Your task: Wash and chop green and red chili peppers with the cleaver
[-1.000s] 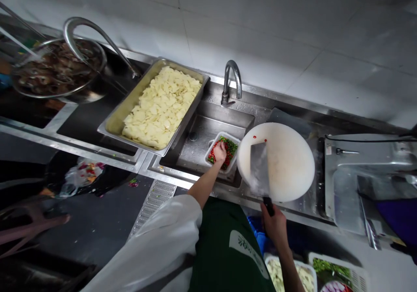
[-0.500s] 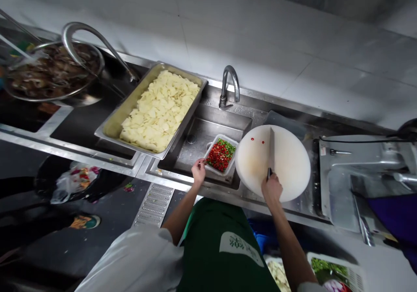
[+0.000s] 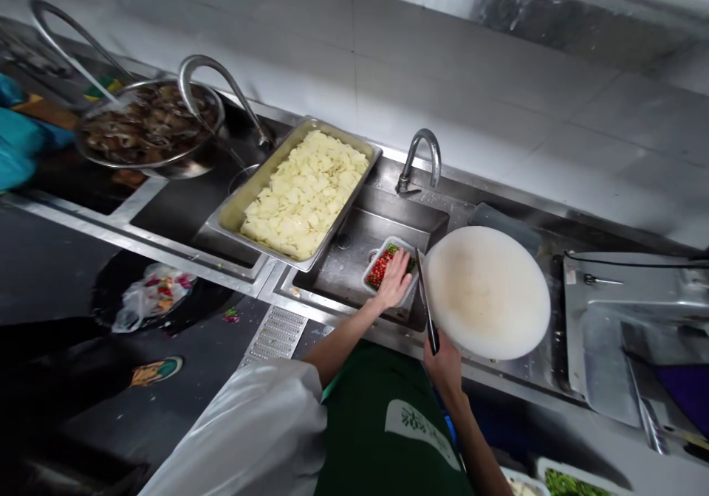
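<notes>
My left hand lies flat with fingers stretched over the chopped red and green chillies. They fill a white plastic basket in the sink, and the hand hides part of them. My right hand is closed round the black handle of a kitchen knife. Its blade stands on edge at the left rim of the round white cutting board, beside the basket. The board's top is bare apart from a brownish stain.
A deep steel tray of sliced potatoes bridges the sink's left side. A faucet rises behind the sink. Farther left stands a steel bowl of dark brown food. A waste bin and a person's shoe are below.
My left hand has moved from the basket's near-left corner onto the chillies. The knife has gone from mid-board to its left rim, and the two red pieces have left the board.
</notes>
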{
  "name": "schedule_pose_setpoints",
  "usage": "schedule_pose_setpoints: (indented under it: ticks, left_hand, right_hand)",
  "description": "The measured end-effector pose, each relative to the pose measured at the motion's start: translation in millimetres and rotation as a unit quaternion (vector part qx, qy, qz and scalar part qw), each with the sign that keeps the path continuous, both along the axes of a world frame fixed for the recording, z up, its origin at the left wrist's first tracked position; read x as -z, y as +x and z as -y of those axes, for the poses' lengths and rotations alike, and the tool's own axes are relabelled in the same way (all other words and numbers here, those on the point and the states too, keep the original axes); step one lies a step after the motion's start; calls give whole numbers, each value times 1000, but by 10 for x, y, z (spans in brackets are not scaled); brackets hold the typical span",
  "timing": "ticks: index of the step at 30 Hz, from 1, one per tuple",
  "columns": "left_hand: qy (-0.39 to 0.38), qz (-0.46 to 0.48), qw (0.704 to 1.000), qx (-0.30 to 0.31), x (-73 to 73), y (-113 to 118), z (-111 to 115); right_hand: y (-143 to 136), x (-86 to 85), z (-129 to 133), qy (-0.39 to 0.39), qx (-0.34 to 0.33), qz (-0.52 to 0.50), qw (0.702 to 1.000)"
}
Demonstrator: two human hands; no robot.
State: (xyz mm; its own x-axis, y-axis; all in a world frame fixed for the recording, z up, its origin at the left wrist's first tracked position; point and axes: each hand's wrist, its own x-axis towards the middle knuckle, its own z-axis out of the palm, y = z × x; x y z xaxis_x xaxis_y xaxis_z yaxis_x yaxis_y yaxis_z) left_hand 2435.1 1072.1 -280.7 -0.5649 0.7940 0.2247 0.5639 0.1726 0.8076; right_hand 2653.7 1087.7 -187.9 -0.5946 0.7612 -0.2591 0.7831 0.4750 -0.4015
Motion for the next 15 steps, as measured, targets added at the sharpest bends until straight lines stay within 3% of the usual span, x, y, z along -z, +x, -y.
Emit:
schedule_pose_setpoints:
  ticks: [2,5,7,9,12,15]
  left_hand:
    - [-21,-23,996,81,-20,97,-33]
    - [-33,-14,988,149,43,163,-66]
    - [-54,20,985,162,143,123,-87]
    - [-112,101,983,106,281,10,-90]
    - [-226,257,937,-65,526,-264,11]
    - [-275,319,897,-132,758,-551,247]
  right_hand:
    - [32,-9,49,-35,17,-58,998]
    - [66,-55,101,-119,61,-135,982]
    - [124,-103,131,-197,102,-175,959]
    - [231,-159,147,-233,140,-199,941]
    - [445,-221,67,-126,168,-193,958]
    - [589,-177,-219,103,152,-103,978]
